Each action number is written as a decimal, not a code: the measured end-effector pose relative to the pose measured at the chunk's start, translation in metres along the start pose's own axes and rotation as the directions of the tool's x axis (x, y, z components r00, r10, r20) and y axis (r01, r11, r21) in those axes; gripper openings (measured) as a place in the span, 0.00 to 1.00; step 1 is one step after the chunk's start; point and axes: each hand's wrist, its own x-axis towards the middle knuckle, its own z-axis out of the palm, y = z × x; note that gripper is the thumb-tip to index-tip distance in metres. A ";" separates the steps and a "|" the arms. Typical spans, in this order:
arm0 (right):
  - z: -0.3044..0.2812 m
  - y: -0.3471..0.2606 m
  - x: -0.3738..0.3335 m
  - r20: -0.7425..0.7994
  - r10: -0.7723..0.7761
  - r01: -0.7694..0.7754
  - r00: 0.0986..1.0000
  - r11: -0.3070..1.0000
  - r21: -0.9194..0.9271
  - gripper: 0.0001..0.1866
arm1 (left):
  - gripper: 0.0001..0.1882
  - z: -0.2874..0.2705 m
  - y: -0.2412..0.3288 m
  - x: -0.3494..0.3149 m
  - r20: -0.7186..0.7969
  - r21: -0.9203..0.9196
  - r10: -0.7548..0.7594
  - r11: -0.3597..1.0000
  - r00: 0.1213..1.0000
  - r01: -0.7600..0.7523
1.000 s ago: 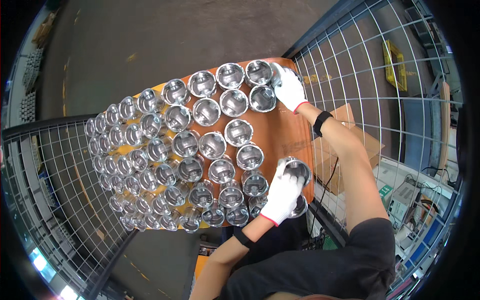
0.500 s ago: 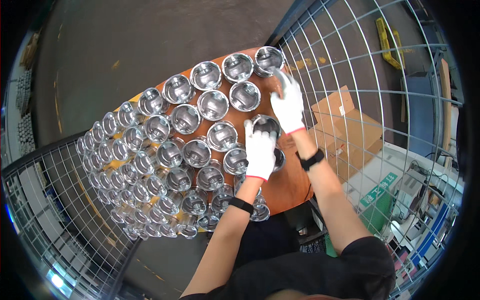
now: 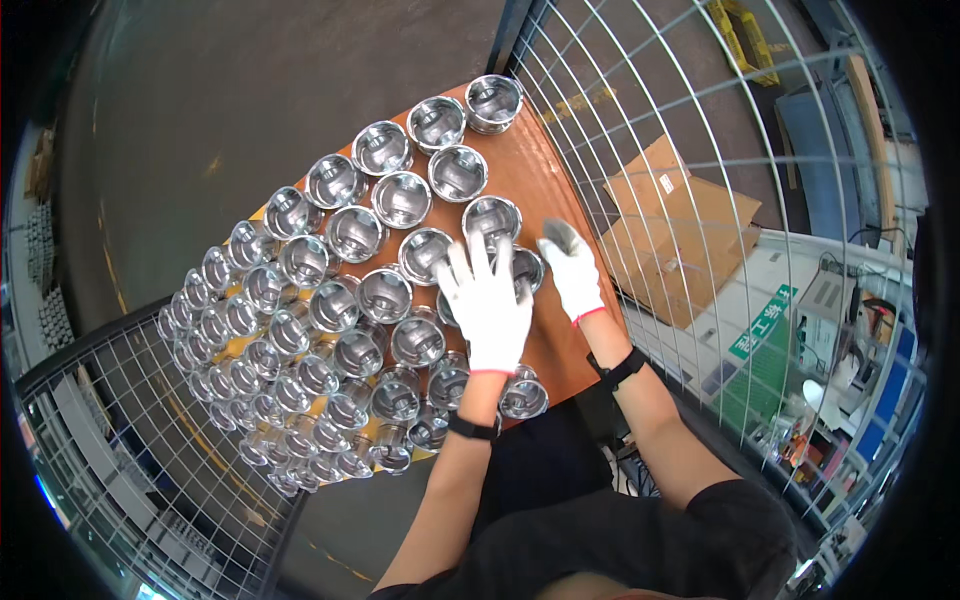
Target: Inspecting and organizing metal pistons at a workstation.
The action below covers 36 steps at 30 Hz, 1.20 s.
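Note:
Silver metal pistons (image 3: 458,173) stand in slanting rows on a brown board (image 3: 560,350), their hollow ends up. My left hand (image 3: 488,310), in a white glove, lies over the pistons near the right end with its fingers spread; it is open and partly hides those below it. Beside its fingertips is one piston (image 3: 492,220), and another piston (image 3: 526,268) sits between my two hands. My right hand (image 3: 573,275), also gloved, hovers over the board's right part, just right of that piston. It is open with nothing in it, its grey fingertips blurred.
Wire mesh (image 3: 660,150) rises along the right side, and more mesh (image 3: 130,400) stands at the left. Beyond the right mesh lie a cardboard box (image 3: 690,240), a yellow frame (image 3: 742,40) and a cluttered white bench (image 3: 790,265).
My right hand has drawn back toward me from the far right corner piston. My left hand has moved slightly left and nearer, its fingers spreading. The view has shifted a little.

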 end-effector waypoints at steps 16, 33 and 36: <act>0.093 -0.083 -0.304 0.290 -0.413 0.493 0.863 0.814 -0.307 0.22 | 0.27 -0.118 -0.185 -0.343 0.489 0.135 0.140 0.963 0.861 -0.233; -0.081 0.150 -0.652 -0.486 -0.145 -0.272 0.862 0.677 -0.684 0.18 | 0.25 -0.072 -0.106 -0.299 0.426 0.118 0.882 0.165 0.200 -0.979; -0.068 0.207 -0.722 -0.696 0.079 -0.472 0.713 0.789 -0.394 0.19 | 0.25 -0.062 -0.023 -0.381 0.519 -0.005 0.853 -0.052 -0.047 -0.999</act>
